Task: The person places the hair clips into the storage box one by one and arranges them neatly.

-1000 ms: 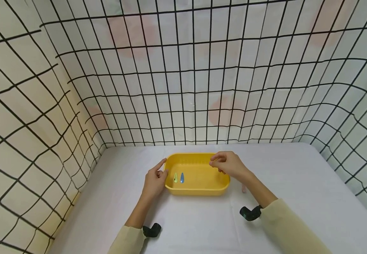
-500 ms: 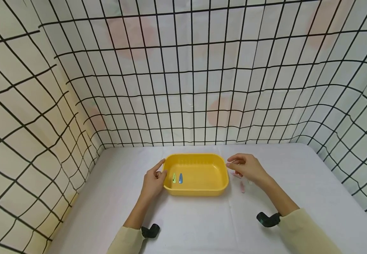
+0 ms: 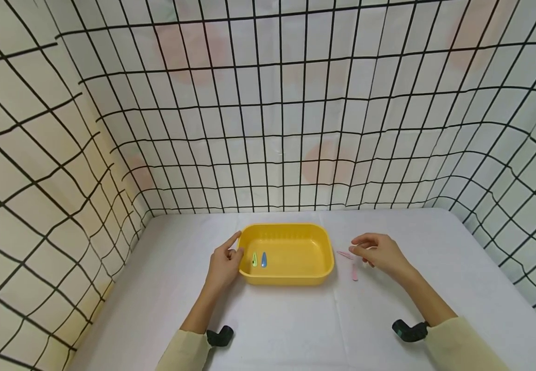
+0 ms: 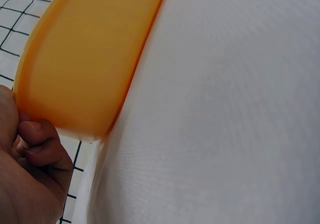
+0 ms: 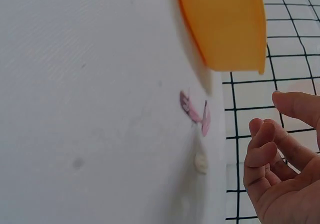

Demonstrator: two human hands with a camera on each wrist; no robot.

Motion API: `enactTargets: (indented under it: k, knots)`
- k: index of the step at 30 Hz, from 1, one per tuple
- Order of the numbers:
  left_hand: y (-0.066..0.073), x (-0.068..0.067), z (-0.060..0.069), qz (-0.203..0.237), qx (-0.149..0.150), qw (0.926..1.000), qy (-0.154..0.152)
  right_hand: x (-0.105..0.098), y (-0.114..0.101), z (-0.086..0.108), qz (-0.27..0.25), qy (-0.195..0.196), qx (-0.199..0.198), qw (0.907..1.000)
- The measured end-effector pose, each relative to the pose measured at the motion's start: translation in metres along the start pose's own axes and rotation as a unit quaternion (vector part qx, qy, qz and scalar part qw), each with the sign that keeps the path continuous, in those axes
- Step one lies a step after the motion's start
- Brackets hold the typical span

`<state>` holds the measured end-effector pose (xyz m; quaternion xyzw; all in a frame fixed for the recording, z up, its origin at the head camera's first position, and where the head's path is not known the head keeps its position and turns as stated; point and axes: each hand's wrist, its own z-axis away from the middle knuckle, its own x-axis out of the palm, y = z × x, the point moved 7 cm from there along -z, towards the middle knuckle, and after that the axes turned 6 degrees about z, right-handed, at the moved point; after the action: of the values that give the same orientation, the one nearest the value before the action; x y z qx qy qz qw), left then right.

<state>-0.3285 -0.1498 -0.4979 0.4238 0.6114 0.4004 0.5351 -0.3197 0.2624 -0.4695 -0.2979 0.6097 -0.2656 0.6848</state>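
Observation:
A yellow plastic tray (image 3: 286, 281) lies on the white cloth. Inside it, near the left end, are a green snap hair clip (image 3: 254, 259) and a blue snap hair clip (image 3: 264, 259). My left hand (image 3: 223, 267) grips the tray's left end, its lower fingers curled against the wall in the left wrist view. My right hand (image 3: 381, 253) hovers right of the tray, thumb and fingers apart with nothing between them. Beside and below it lie two pink hair clips (image 3: 354, 272) and, in the right wrist view, a small cream-coloured piece (image 5: 200, 163), blurred.
A white cloth (image 3: 291, 324) covers the table. Black wire grid panels (image 3: 282, 103) backed with pale fabric stand behind and on both sides. The tray's right wall (image 5: 227, 29) rises to the left of the pink clips.
My right hand has moved from over the tray's right end out to the right, uncovering the pink clips. My left hand stays at the tray's left end.

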Motion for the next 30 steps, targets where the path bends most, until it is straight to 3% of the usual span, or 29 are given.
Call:
enactTargets:
  k: [16, 30]
  knots:
    - [0.0, -0.001, 0.001, -0.003, 0.001, 1.0, 0.005, -0.004, 0.044, 0.002, 0.053, 0.032, 0.027, 0.9977]
    - [-0.002, 0.0, 0.0, 0.006, 0.0, 1.0, 0.003, 0.0, 0.055, 0.0, 0.113, 0.048, 0.031, 0.9919]
